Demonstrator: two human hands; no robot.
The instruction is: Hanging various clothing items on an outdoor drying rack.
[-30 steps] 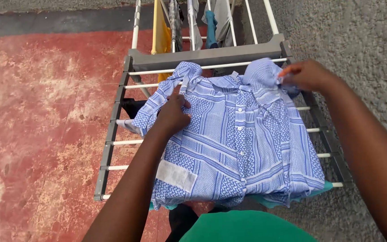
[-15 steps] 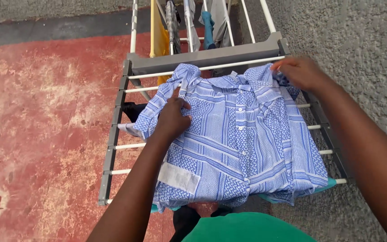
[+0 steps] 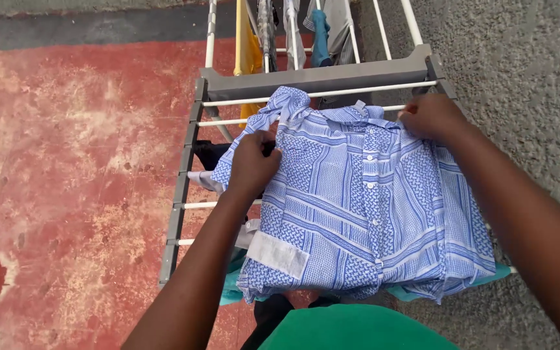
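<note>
A blue and white patterned button shirt point(image 3: 364, 207) lies flat across the near wing of a grey and white drying rack point(image 3: 186, 168). My left hand point(image 3: 253, 162) grips the shirt's left shoulder edge, fingers curled around the fabric. My right hand point(image 3: 430, 116) presses and holds the shirt's right shoulder by the collar. The left sleeve point(image 3: 280, 107) is bunched up near the rack's grey crossbar. A white label patch point(image 3: 278, 254) shows on the shirt's lower left.
Teal cloth point(image 3: 487, 277) pokes out from under the shirt. A yellow garment point(image 3: 249, 55) and grey and blue ones point(image 3: 322, 29) hang further back on the rack. Worn red floor point(image 3: 66, 181) lies left; a rough grey wall point(image 3: 526, 65) stands right.
My right hand has lowered the raised right shoulder of the shirt and flattened it onto the rack. My left hand has closed onto the shirt's left edge. The view shifted slightly.
</note>
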